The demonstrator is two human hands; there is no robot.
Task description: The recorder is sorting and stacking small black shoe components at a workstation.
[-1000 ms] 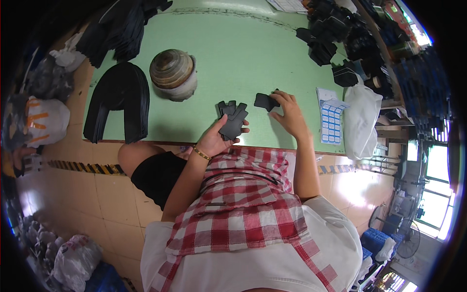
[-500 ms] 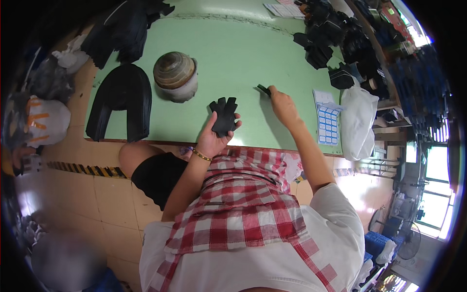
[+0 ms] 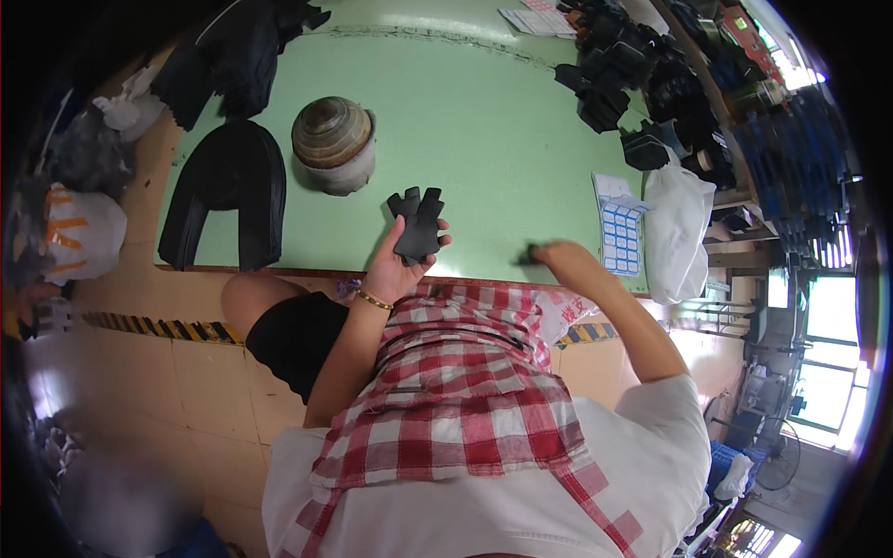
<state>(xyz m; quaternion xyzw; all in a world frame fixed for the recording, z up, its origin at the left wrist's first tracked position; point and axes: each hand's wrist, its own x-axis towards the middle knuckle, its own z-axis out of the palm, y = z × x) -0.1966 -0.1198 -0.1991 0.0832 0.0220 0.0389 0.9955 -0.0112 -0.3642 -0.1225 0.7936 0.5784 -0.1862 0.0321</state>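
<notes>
My left hand [image 3: 398,263] is closed around several flat black pieces [image 3: 419,228] near the table's front edge. Their narrow ends fan out away from me. To its right, my right hand [image 3: 569,262] hangs over the front edge of the green table [image 3: 465,121], fingers pinched on a small dark piece [image 3: 534,253]. Motion blurs that piece, so its shape is unclear. Beyond my left hand stands a rounded lump with a ringed brown top and pale, wrapped sides [image 3: 335,149]. A thick stack of black U-shaped sheets [image 3: 237,158] lies at the table's left.
More black sheets [image 3: 233,65] are piled at the far left. Black parts [image 3: 614,65] crowd the far right edge. A blue-and-white printed sheet [image 3: 621,232] and a white plastic bag [image 3: 681,232] lie at right. Papers [image 3: 539,19] rest at the far edge.
My right hand has swung toward me and slightly right, with the dark piece still in its fingers. The pieces in my left hand are more fanned out and tilted.
</notes>
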